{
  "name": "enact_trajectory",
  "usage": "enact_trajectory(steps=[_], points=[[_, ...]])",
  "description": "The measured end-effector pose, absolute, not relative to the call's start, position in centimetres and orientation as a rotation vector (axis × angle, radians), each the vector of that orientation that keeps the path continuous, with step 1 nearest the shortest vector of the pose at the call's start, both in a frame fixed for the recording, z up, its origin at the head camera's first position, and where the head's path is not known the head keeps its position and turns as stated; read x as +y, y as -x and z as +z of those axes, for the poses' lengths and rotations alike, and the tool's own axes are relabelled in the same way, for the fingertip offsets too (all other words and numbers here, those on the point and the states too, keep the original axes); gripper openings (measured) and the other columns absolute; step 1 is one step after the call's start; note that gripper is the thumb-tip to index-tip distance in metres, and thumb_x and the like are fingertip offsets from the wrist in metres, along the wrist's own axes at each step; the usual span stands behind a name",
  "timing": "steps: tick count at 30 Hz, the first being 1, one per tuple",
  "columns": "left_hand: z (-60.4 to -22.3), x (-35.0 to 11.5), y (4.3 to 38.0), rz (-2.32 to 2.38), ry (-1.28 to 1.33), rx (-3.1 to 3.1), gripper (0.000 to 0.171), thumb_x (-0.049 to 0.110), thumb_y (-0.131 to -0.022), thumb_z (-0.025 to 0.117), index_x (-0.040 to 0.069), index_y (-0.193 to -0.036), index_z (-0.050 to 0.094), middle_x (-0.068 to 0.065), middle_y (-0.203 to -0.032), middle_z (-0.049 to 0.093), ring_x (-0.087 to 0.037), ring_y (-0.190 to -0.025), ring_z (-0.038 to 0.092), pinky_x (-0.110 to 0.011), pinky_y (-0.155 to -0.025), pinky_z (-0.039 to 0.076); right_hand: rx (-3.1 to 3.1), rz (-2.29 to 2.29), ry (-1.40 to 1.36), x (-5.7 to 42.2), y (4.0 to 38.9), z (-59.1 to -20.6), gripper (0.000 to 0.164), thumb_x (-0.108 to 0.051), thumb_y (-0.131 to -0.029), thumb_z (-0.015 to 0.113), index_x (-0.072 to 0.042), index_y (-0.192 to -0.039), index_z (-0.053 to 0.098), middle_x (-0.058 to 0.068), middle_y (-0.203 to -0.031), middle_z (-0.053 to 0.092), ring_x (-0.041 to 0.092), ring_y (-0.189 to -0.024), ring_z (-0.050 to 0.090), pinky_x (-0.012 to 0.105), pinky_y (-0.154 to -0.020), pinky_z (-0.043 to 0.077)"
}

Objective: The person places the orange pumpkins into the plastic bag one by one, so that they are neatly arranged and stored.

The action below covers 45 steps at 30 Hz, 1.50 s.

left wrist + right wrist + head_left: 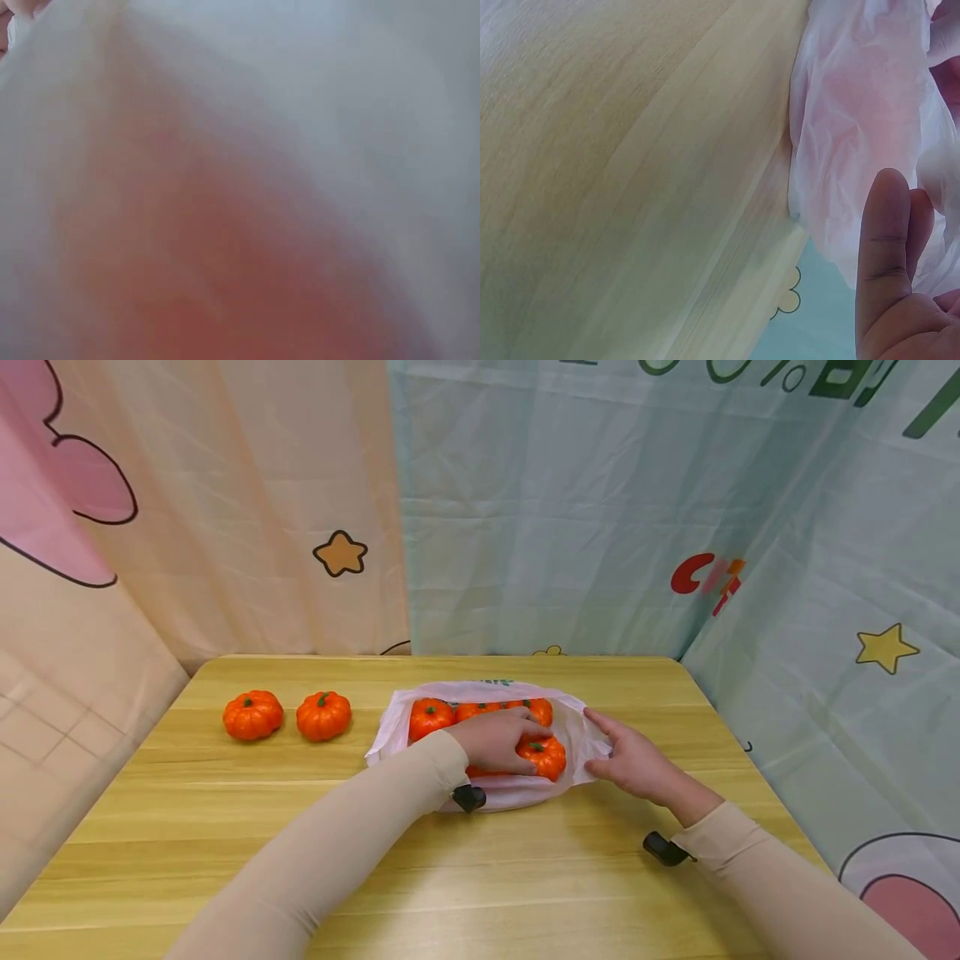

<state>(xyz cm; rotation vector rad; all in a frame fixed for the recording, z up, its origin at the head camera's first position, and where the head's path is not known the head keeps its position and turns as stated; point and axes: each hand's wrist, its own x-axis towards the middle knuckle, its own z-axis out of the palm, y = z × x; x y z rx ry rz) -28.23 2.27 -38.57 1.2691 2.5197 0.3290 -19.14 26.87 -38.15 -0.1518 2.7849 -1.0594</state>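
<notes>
An open white plastic bag (393,727) lies on the wooden table, holding several small orange pumpkins, one of them a pumpkin (431,717) at its left end. My left hand (498,742) reaches into the bag and grips a pumpkin (550,758) near the right end, thumb in front and fingers behind. On the right, my right hand (637,760) holds the bag's edge, its thumb and fingers at the rim. The right wrist view shows the thin, crumpled bag (855,135) beside that hand's fingers (885,247). Blurred bag plastic (360,112) with orange behind it fills the left wrist view.
Two more pumpkins stand on the table left of the bag: one pumpkin (252,716) further out, another pumpkin (323,716) closer in. Printed curtains (540,527) hang behind and beside the wooden table (525,877).
</notes>
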Motion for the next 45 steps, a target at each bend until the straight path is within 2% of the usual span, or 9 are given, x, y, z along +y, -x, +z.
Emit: enact_trajectory(steps=[6,9,15,18,22,25,31,36,45], points=[[-38.5,2.2,28.3,0.311,-1.308,2.519,0.064,0.044,-0.098,0.073,0.029,-0.156,0.053,0.004,-0.163,0.048,-0.017,-0.151,0.043,-0.038,-0.126,0.037,2.781,-1.076,0.154,26.9,19.2,-38.3,0.091,-0.013,-0.092,0.076,-0.007,-0.167,0.026,0.027,-0.168,0.032,0.036,-0.118,0.052,0.028,-0.081,0.057],[-38.3,2.1,28.3,0.347,-1.289,2.512,0.067,0.045,-0.097,0.073,0.030,-0.158,0.050,0.005,-0.159,0.053,-0.015,-0.145,0.050,-0.037,-0.124,0.040,2.782,-1.075,0.164,27.0,19.2,-38.4,0.090,-0.012,-0.092,0.076,-0.006,-0.167,0.026,0.028,-0.167,0.033,0.035,-0.114,0.053,0.027,-0.075,0.054],[-37.6,1.2,28.4,0.471,-1.250,2.496,0.068,0.046,-0.096,0.073,0.033,-0.158,0.050,0.008,-0.144,0.064,-0.012,-0.125,0.060,-0.034,-0.112,0.049,2.800,-1.058,0.172,27.0,19.2,-38.4,0.089,-0.012,-0.091,0.076,-0.004,-0.166,0.028,0.029,-0.165,0.036,0.033,-0.111,0.053,0.030,-0.078,0.052],[-36.8,0.0,28.5,0.517,-1.279,2.524,0.064,0.045,-0.097,0.073,0.029,-0.156,0.053,0.006,-0.148,0.061,-0.015,-0.132,0.058,-0.036,-0.115,0.048,2.786,-1.072,0.170,26.9,19.2,-38.4,0.090,-0.011,-0.091,0.076,-0.004,-0.166,0.027,0.029,-0.165,0.037,0.030,-0.104,0.054,0.028,-0.073,0.051],[-35.2,-2.3,28.4,0.540,-1.276,2.591,0.065,0.045,-0.098,0.071,0.027,-0.157,0.051,0.002,-0.161,0.051,-0.023,-0.150,0.047,-0.043,-0.125,0.038,2.764,-1.104,0.161,26.8,19.2,-38.4,0.090,-0.010,-0.091,0.075,-0.005,-0.167,0.026,0.030,-0.163,0.038,0.025,-0.086,0.051,0.026,-0.062,0.047],[-34.0,-4.3,28.5,0.567,-1.230,2.632,0.067,0.046,-0.099,0.070,0.027,-0.159,0.048,0.001,-0.164,0.047,-0.026,-0.152,0.044,-0.047,-0.126,0.037,2.757,-1.111,0.157,27.0,19.2,-38.4,0.091,-0.010,-0.091,0.074,-0.006,-0.167,0.025,0.031,-0.163,0.037,0.023,-0.078,0.047,0.025,-0.058,0.046],[-32.4,-9.2,29.4,0.630,-1.154,2.749,0.064,0.041,-0.100,0.068,0.024,-0.158,0.049,-0.001,-0.163,0.049,-0.029,-0.151,0.046,-0.051,-0.123,0.040,2.742,-1.117,0.147,27.2,19.3,-38.5,0.090,-0.011,-0.092,0.074,-0.007,-0.168,0.024,0.030,-0.166,0.033,0.025,-0.083,0.049,0.024,-0.060,0.049],[-32.0,-13.5,30.3,0.655,-1.049,2.821,0.066,0.040,-0.100,0.069,0.023,-0.160,0.047,-0.008,-0.166,0.045,-0.035,-0.154,0.040,-0.058,-0.125,0.035,2.727,-1.128,0.135,27.4,19.3,-38.6,0.091,-0.012,-0.093,0.074,-0.008,-0.168,0.023,0.029,-0.168,0.031,0.026,-0.085,0.049,0.023,-0.060,0.049],[-33.3,-19.7,31.4,0.670,-0.831,2.910,0.075,0.037,-0.097,0.075,0.019,-0.162,0.043,-0.014,-0.166,0.043,-0.041,-0.151,0.041,-0.064,-0.122,0.035,2.703,-1.143,0.122,27.3,19.4,-38.3,0.091,-0.012,-0.094,0.074,-0.009,-0.168,0.022,0.029,-0.165,0.035,0.023,-0.073,0.045,0.022,-0.056,0.046]])
